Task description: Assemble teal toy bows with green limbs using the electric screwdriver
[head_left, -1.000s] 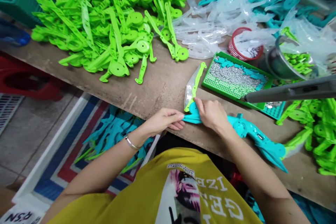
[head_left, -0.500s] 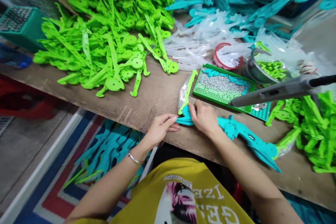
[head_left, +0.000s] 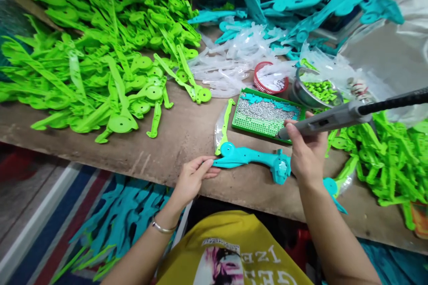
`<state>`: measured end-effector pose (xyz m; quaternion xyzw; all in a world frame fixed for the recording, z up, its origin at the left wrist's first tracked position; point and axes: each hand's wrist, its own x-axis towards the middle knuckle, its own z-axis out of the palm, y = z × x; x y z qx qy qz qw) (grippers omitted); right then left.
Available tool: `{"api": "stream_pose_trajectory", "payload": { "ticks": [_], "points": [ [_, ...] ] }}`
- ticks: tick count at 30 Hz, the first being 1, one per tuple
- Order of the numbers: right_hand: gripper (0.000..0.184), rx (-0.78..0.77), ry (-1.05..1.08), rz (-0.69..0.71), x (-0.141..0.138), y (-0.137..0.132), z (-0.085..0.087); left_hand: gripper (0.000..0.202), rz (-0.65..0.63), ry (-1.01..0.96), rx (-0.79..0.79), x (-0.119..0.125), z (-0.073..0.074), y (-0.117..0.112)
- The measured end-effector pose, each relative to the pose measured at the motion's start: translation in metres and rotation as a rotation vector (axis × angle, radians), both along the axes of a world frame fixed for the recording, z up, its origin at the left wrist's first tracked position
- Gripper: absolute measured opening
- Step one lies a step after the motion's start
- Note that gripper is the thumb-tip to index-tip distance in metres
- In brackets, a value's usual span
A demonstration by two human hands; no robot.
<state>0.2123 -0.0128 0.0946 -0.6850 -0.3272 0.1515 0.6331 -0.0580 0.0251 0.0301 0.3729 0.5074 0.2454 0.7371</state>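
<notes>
While the left hand [head_left: 194, 179] pinches the tip of the turquoise part [head_left: 256, 155] just below the frame's centre and the right hand [head_left: 309, 156] grips the grey driver [head_left: 329, 119], that part looks light, stiff, smooth, best held mid-bar.

Workpiece [head_left: 257, 155] before tray [head_left: 256, 125], basket [head_left: 262, 89] behind tray

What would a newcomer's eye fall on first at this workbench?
Probably on the heap of bright green parts spread over the left side of the workbench, with turquoise parts piled at the back. Next, perhaps, on the grey tool in the person's right grip, its tip by the near edge of the green tray. In front, the left grip pinches the end of a long turquoise piece.
</notes>
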Motion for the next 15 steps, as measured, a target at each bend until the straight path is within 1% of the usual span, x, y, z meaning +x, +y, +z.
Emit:
{"api": "stream_pose_trajectory", "payload": {
  "ticks": [1, 3, 5, 6, 8, 10, 13, 15],
  "points": [
    [0.047, 0.009, 0.048, 0.066, 0.001, 0.008, 0.003, 0.057, 0.004, -0.001, 0.004, 0.000, 0.000, 0.000],
    [0.040, 0.101, 0.087, 0.175, 0.000, 0.024, 0.007, 0.055, 0.008, -0.001, 0.009, 0.001, 0.000, -0.001],
    [0.032, 0.227, 0.077, 0.232, -0.003, 0.043, 0.008, 0.055, 0.008, 0.000, 0.011, 0.002, 0.001, -0.001],
    [0.028, 0.271, 0.065, 0.238, -0.005, 0.052, 0.006, 0.056, 0.007, 0.001, 0.011, 0.002, 0.001, -0.002],
    [0.023, 0.310, 0.047, 0.246, -0.008, 0.068, -0.001, 0.056, 0.009, -0.001, 0.008, 0.002, 0.001, -0.002],
    [0.022, 0.309, 0.041, 0.271, -0.009, 0.080, -0.011, 0.055, 0.012, -0.005, 0.003, 0.002, 0.001, -0.002],
    [0.021, 0.312, 0.044, 0.295, -0.009, 0.090, -0.026, 0.054, 0.016, -0.011, -0.006, 0.002, 0.002, -0.002],
    [0.022, 0.302, 0.042, 0.287, -0.008, 0.093, -0.034, 0.054, 0.014, -0.012, -0.009, 0.002, 0.002, -0.002]
  ]
}}
